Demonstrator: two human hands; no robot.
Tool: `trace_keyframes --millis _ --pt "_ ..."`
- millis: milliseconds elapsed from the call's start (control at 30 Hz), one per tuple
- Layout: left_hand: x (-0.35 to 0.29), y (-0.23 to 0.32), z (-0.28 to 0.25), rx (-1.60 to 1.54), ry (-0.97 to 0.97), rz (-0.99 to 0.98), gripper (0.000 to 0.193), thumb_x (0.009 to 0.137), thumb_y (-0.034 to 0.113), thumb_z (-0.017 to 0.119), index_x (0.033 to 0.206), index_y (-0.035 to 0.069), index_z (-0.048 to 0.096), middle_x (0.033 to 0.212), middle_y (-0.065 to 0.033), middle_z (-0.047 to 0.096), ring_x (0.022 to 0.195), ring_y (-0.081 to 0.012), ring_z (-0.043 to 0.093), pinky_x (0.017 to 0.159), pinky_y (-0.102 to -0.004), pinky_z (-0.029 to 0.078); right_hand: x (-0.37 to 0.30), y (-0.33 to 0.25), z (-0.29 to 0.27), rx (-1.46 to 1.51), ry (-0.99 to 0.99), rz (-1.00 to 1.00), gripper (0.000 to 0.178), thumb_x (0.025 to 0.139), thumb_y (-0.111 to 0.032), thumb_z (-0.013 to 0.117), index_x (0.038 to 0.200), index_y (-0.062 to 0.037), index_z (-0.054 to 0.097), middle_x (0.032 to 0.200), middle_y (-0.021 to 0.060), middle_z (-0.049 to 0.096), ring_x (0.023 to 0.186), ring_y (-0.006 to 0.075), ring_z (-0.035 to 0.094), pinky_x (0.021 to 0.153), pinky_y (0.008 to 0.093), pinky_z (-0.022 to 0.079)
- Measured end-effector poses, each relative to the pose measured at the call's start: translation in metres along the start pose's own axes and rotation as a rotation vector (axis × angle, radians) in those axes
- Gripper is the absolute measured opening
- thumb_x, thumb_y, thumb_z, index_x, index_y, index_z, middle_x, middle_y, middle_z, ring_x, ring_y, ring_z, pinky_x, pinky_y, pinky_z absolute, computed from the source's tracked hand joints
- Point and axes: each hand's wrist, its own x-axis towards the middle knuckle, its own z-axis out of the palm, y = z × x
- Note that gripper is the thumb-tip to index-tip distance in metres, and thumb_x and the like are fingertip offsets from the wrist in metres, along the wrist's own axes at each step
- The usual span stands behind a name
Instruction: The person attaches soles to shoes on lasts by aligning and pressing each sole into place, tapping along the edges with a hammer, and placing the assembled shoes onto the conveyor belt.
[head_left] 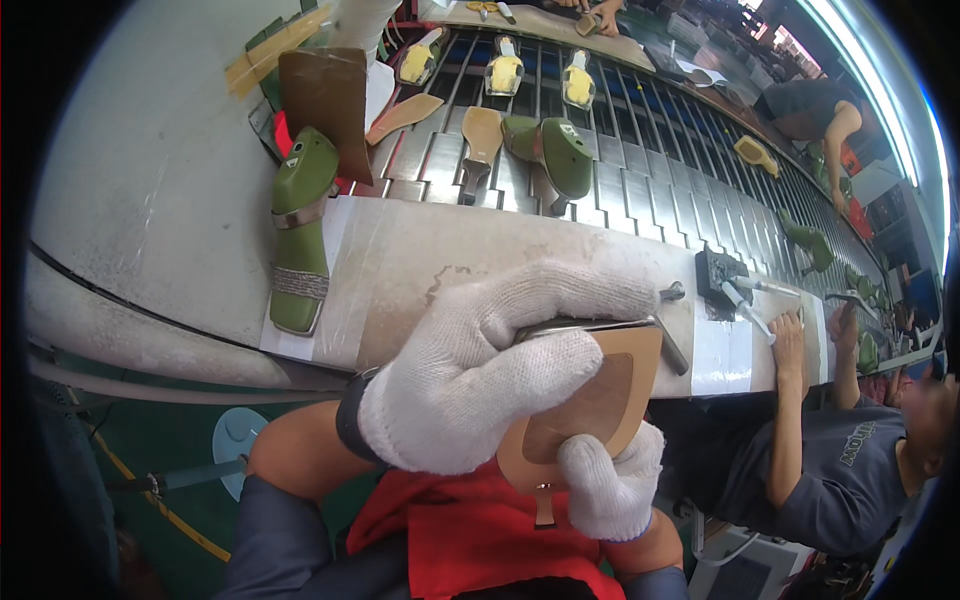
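My left hand (480, 375), in a white knit glove, is closed over the upper part of a tan shoe sole (622, 385) with a darker brown area in its middle. Its thumb presses the face of the sole while its fingers reach over the top edge, where a dark shiny rim shows. Lower down, my right hand (612, 485), also gloved, pinches the sole with its thumb on the face; its other fingers are mostly hidden behind. A narrow tan piece (545, 508) hangs below the sole. Just beyond my left fingertips lies a metal-headed tool (673, 345), partly covered.
On the white bench (480, 240), a green shoe last with straps (300, 235) lies left. Another green last (560, 155) and a tan sole (482, 140) sit on the slatted metal conveyor (640, 190). A black block (718, 275) stands right, near a co-worker's hands (790, 345).
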Motion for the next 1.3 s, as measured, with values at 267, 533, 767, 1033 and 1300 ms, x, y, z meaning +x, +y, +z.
trace_keyframes --millis 267,533,767,1033,1300 --pt "0.022 -0.017 -0.004 -0.260 0.048 -0.088 0.085 0.116 0.061 0.037 0.151 -0.013 0.059 0.154 -0.0294 0.064 0.143 -0.0383 0.063 0.126 -0.0486 0.046 0.007 0.000 -0.009 0.092 0.019 0.211 0.061 0.096 -0.026 0.067 0.140 0.0149 0.061 0.110 0.0248 0.080 0.089 0.0335 0.082 0.077 0.0423 0.070" --pt "0.025 -0.022 -0.005 -0.276 0.027 -0.007 0.065 0.119 0.046 0.047 0.151 -0.010 0.061 0.146 -0.0205 0.069 0.136 -0.0272 0.064 0.120 -0.0416 0.049 0.017 -0.005 -0.010 0.135 0.016 0.068 0.051 0.104 -0.024 0.070 0.137 0.0147 0.069 0.120 0.0222 0.081 0.105 0.0252 0.080 0.092 0.0375 0.066" --pt "0.044 -0.028 -0.017 -0.106 -0.009 0.099 0.054 0.120 0.038 0.055 0.148 -0.008 0.064 0.134 -0.0136 0.075 0.123 -0.0184 0.070 0.108 -0.0348 0.056 0.029 0.001 -0.018 0.132 0.057 0.093 0.051 0.104 -0.025 0.070 0.136 0.0141 0.069 0.116 0.0230 0.081 0.097 0.0259 0.082 0.085 0.0361 0.067" --pt "0.058 -0.034 -0.036 -0.120 -0.155 0.152 0.051 0.118 0.032 0.061 0.151 -0.006 0.063 0.136 -0.0136 0.075 0.127 -0.0172 0.068 0.111 -0.0338 0.055 0.041 0.002 -0.021 0.240 0.039 0.019 0.048 0.104 -0.020 0.069 0.138 0.0140 0.066 0.117 0.0232 0.080 0.095 0.0290 0.082 0.085 0.0400 0.069" --pt "0.061 -0.038 -0.048 -0.058 -0.150 0.154 0.051 0.115 0.025 0.064 0.156 -0.005 0.059 0.144 -0.0140 0.071 0.133 -0.0181 0.064 0.116 -0.0353 0.051 0.047 0.004 -0.015 0.140 0.108 0.014 0.045 0.105 -0.018 0.068 0.138 0.0127 0.067 0.118 0.0211 0.080 0.096 0.0263 0.081 0.085 0.0378 0.068"
